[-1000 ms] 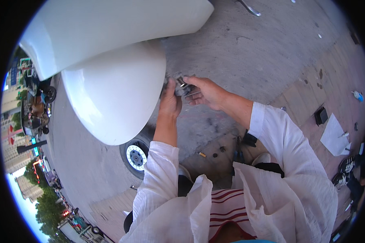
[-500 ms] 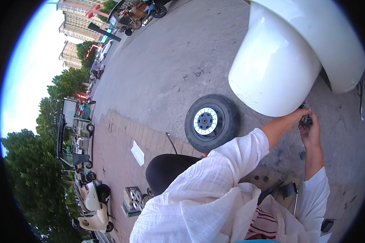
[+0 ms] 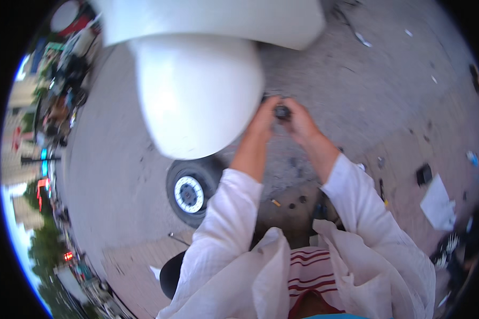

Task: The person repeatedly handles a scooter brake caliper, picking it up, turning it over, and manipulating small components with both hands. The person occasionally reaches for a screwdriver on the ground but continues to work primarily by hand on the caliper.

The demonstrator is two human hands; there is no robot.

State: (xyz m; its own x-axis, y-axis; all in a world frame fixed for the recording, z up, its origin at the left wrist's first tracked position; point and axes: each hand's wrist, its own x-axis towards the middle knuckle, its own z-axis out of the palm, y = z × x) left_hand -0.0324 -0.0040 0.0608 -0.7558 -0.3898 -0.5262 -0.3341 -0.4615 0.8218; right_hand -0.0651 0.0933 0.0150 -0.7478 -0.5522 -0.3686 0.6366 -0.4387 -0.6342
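Both forearms reach forward in white sleeves to the right edge of a glossy white scooter fender (image 3: 197, 95). My left hand (image 3: 264, 116) and my right hand (image 3: 299, 118) come together there, fingers closed around a small dark, chunky part (image 3: 282, 112). It looks like metal, but its exact kind is blurred and mostly covered by the fingers. Below the fender, left of my left forearm, a black wheel (image 3: 182, 195) with a silvery, perforated brake disc (image 3: 189, 194) lies on its side; the fender and my sleeve overlap its edges.
A white sheet (image 3: 438, 204) and a small black box (image 3: 424, 174) lie on the paving at right. Small round dark bits and a yellow-tipped piece (image 3: 275, 202) are on the ground before me. Parked vehicles (image 3: 69, 80) line the far left.
My view has swung to the right, so the fender, wheel and hands appear farther left. Both hands are still together on the dark part beside the fender.
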